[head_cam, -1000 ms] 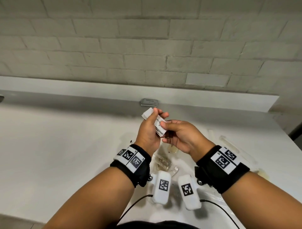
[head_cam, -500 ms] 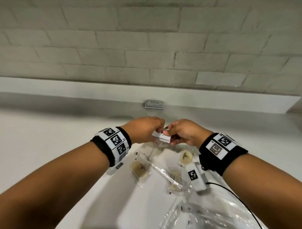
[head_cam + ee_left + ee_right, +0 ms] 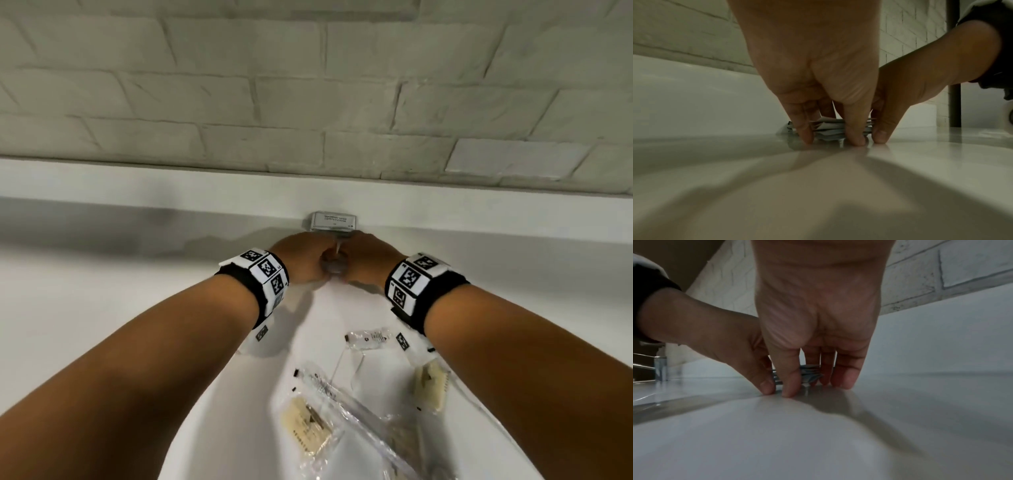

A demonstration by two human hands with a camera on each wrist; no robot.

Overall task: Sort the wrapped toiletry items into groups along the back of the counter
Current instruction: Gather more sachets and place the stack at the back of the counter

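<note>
The left hand [image 3: 301, 262] and right hand [image 3: 368, 262] together pinch a sachet stack [image 3: 830, 129] down on the counter [image 3: 102, 308], just before the packet [image 3: 334, 221] at the back. Behind the stack, several wrapped items [image 3: 366, 337] look unsorted; most work remains.

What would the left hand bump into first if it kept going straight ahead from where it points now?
Probably the small white packet lying flat at the back of the counter, just beyond the left hand; behind it rises the low ledge.
</note>
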